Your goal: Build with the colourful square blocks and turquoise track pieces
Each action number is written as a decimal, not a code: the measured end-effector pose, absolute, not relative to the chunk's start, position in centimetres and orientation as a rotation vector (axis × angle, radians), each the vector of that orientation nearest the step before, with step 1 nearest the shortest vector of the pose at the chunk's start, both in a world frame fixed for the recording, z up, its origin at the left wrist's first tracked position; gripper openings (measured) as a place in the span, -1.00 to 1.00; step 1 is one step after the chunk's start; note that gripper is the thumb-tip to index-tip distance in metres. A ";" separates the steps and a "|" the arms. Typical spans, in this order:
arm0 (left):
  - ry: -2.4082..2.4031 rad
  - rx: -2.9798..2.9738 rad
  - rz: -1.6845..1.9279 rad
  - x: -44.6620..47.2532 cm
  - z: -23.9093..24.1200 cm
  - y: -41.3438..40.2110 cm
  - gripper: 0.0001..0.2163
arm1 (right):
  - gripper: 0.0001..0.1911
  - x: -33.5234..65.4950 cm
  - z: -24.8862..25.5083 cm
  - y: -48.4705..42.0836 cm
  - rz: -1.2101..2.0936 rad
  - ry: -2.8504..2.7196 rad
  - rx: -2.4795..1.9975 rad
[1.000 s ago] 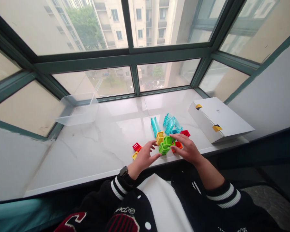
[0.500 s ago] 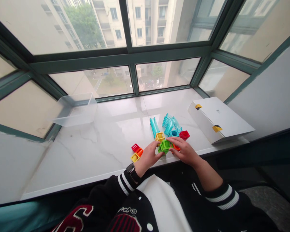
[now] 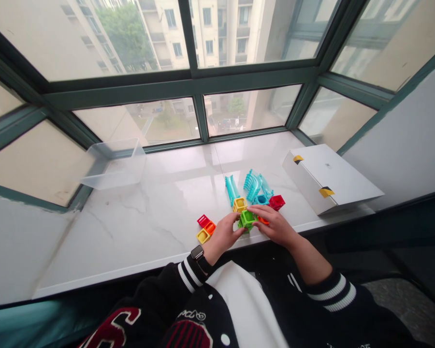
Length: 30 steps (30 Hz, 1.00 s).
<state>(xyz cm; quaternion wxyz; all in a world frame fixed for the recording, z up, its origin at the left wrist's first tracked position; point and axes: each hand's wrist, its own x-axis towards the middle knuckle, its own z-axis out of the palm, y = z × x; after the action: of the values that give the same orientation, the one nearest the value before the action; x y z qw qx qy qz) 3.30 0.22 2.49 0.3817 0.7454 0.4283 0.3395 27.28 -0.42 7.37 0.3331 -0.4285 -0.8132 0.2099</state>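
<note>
Between my two hands is a green toy block, close to the sill's front edge. My left hand grips it from the left, fingers and thumb curled against its side. From the right, my right hand holds the same block, fingers over its upper edge and thumb low. A yellow block stands just behind it. An orange block is partly hidden under my right hand, with a red block and a blue block beyond. Left of my left hand lie joined red, orange and yellow blocks.
Clear turquoise track pieces and a straight turquoise track lie behind the blocks. A transparent plastic bin stands at the back left of the marble sill. At the right is a white box with yellow-black tape. Windows enclose the back.
The green block has shifted very slightly in my fingers, and my right hand has moved a little to the left. The other pieces stay in place.
</note>
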 end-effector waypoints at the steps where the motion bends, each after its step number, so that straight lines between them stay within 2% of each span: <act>1: 1.094 1.902 0.862 3.3 2.5 0.2 -0.59 | -0.51 27.3 7.3 -0.4 0.553 -2.119 -1.117; 17: 1.154 1.936 0.816 2.9 3.1 0.2 -0.57 | -0.51 27.1 7.0 -0.5 0.608 -2.058 -1.125; 26: 1.436 1.861 0.888 -5.6 3.8 -0.3 -0.74 | -0.49 27.0 6.7 -0.5 0.584 -2.046 -1.117; 30: 1.551 1.838 0.910 -9.2 2.3 -2.3 -0.73 | -0.49 27.1 6.7 -0.5 0.596 -2.049 -1.120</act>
<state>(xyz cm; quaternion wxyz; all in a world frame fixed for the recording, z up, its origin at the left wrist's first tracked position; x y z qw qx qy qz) -9.22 -2.33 2.28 0.2813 0.6859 0.5789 0.3396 27.12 -0.48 6.73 0.3578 -0.4341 -0.7938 0.2311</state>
